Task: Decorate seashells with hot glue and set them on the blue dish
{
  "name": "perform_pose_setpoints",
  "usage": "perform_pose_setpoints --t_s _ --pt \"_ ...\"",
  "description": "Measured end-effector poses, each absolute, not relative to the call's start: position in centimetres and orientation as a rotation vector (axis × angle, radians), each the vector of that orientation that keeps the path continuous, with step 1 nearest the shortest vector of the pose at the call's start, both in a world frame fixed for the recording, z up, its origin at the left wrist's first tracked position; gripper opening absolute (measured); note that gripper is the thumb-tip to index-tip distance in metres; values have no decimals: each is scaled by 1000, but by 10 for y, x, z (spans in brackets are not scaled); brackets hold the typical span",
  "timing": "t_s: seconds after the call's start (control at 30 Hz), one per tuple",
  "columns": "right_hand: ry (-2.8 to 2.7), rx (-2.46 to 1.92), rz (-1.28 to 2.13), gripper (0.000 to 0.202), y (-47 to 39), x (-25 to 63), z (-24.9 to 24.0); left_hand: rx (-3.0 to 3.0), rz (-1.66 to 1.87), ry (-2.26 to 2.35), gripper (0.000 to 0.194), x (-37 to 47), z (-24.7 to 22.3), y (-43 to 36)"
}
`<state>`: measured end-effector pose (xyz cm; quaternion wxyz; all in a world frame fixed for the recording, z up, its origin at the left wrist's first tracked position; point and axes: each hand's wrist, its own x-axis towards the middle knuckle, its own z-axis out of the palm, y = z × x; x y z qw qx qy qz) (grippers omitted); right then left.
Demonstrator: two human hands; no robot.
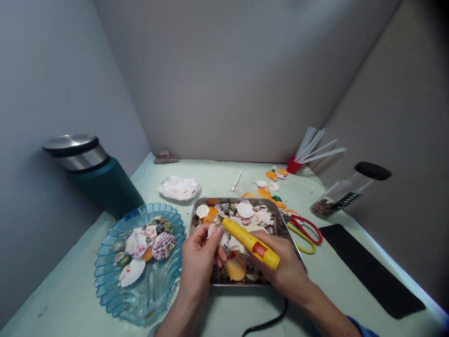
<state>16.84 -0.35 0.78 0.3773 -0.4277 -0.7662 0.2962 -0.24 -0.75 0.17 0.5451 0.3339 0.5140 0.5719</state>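
Over the metal tray, my left hand (pixel 199 255) pinches a small white shell (pixel 213 229) between thumb and fingers. My right hand (pixel 280 262) is wrapped round a yellow hot glue pen (pixel 245 236), its metal tip pointing up and left, close to that shell; I cannot tell whether they touch. Beneath both hands the metal tray (pixel 192 217) is filled with shells, among them a white scallop shell (pixel 245 210) and an orange scallop shell (pixel 236 267). Part of the tray's contents is hidden by my hands.
At left, a blue scalloped plate (pixel 105 276) holds several shells, with a teal bottle (pixel 108 182) behind it. Right of the tray lie scissors (pixel 308 234), a black strip (pixel 372 269) and a jar (pixel 342 194). White sticks stand in a red cup (pixel 293 165). A black cable (pixel 268 324) runs in front.
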Motion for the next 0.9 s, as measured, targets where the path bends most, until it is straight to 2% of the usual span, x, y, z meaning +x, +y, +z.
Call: perform_pose_setpoints --t_s 0.9 --pt "-1972 -1026 751 15 -3 172 7 758 1394 1195 32 -4 0 -7"
